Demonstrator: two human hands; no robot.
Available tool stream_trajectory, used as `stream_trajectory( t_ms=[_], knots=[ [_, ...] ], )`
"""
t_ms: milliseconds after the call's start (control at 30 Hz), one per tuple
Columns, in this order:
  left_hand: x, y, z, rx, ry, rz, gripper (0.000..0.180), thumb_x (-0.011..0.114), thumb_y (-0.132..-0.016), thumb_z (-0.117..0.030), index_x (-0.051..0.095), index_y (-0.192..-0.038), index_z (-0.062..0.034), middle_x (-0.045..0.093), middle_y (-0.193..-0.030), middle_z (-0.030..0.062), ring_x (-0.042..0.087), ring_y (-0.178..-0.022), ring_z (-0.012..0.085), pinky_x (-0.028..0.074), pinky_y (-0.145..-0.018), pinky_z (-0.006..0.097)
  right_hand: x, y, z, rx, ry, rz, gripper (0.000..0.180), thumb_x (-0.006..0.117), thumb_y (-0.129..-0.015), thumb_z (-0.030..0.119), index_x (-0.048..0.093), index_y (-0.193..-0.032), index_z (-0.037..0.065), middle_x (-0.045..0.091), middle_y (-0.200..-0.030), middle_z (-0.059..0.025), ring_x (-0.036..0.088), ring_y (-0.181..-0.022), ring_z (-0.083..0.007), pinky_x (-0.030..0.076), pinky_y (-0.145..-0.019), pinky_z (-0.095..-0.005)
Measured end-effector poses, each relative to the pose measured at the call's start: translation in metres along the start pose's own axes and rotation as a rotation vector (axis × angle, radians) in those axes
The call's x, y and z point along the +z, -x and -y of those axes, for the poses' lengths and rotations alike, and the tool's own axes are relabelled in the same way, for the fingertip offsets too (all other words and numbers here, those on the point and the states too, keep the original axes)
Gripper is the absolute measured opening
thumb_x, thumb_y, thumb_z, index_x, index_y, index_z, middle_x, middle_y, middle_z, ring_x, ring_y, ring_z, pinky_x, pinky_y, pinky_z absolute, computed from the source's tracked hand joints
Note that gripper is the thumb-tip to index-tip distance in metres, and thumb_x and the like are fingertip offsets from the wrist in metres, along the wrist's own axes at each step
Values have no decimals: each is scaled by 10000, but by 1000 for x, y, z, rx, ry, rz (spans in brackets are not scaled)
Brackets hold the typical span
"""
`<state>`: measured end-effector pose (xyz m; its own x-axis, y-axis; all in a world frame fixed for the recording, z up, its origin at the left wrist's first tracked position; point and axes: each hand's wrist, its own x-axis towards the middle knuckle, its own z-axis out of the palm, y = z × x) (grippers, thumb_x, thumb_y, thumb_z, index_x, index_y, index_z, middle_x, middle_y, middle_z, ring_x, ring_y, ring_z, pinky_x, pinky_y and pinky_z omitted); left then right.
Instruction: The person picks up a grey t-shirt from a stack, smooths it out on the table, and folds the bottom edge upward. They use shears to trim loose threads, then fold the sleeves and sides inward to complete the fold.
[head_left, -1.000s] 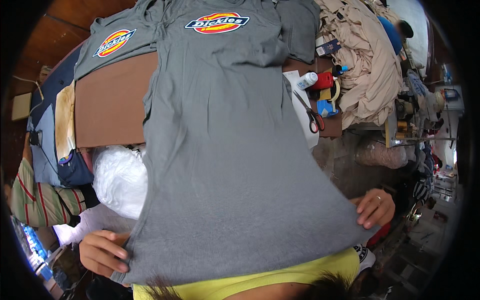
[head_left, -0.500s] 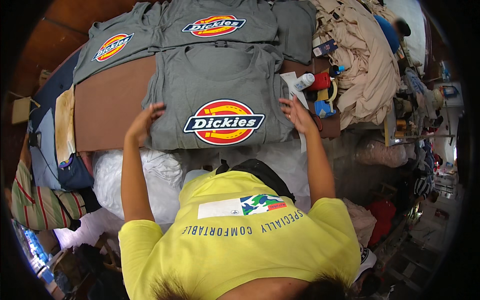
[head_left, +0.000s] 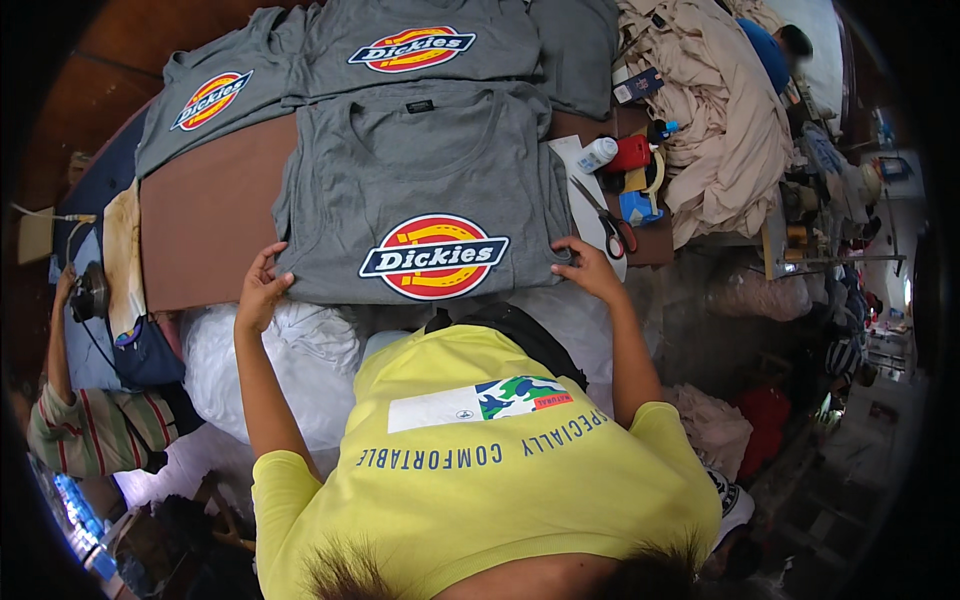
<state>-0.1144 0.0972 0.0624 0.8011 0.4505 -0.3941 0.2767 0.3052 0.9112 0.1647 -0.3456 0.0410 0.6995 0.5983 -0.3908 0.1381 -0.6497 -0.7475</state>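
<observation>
A grey T-shirt (head_left: 440, 185) lies folded before me, its printed red, yellow and blue logo facing up. At its near left corner, my left hand (head_left: 262, 290) pinches the cloth between thumb and fingers. My right hand (head_left: 592, 272) grips the opposite edge in the same way, near the right corner. The neckline points away from me, with a small dark label at the collar. Just right of the shirt, black scissors (head_left: 608, 222) rest on a white paper strip (head_left: 568, 150).
More grey shirts (head_left: 425, 45) lie along the far side of the brown table (head_left: 215, 210). A white bottle (head_left: 597, 154), a red container (head_left: 630, 153) and a blue tape dispenser (head_left: 638, 207) stand at right, beside heaped beige cloth (head_left: 715, 130). At left, another person's hand (head_left: 66, 285) holds an iron (head_left: 90, 292).
Both hands have come nearer to me and taken hold of the shirt's near corners. More of the collar label and the scissors shows now. The other person's iron has come into view.
</observation>
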Motion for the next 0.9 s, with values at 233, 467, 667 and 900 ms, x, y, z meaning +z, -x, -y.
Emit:
stream_trajectory(
  t_ms=[233,467,667,900],
  knots=[
    [-34,-6,-14,145,-392,-36,78,634,-804,-78,564,-837,-85,460,-712,-54,435,-671,32,355,-585,170,-60,0,12,-149,-218,99,299,752,-703,155,595,-916,15,581,-775,-11,522,-694,-103,414,-617,-241],
    [-30,21,-131,823,41,-144,249,620,-820,-29,461,-1000,-91,469,-805,-32,458,-767,52,367,-703,175,-140,15,96,-557,-780,-93,368,686,-746,34,512,-1069,56,576,-974,-33,541,-945,-155,424,-855,-286],
    [-29,45,-227,744,197,157,370,563,-873,-81,416,-1212,-65,539,-1041,91,550,-982,171,450,-844,287,-201,25,148,-738,-878,-132,541,665,-784,90,423,-1266,45,543,-1175,-148,509,-1117,-273,380,-980,-382],
    [4,13,-222,574,-144,210,645,594,-845,-141,250,-1372,4,548,-1147,131,537,-1042,159,383,-942,295,-156,-9,201,-541,-745,44,751,737,-738,165,325,-1353,43,479,-1244,-115,517,-1071,-189,401,-924,-291]
  ],
)
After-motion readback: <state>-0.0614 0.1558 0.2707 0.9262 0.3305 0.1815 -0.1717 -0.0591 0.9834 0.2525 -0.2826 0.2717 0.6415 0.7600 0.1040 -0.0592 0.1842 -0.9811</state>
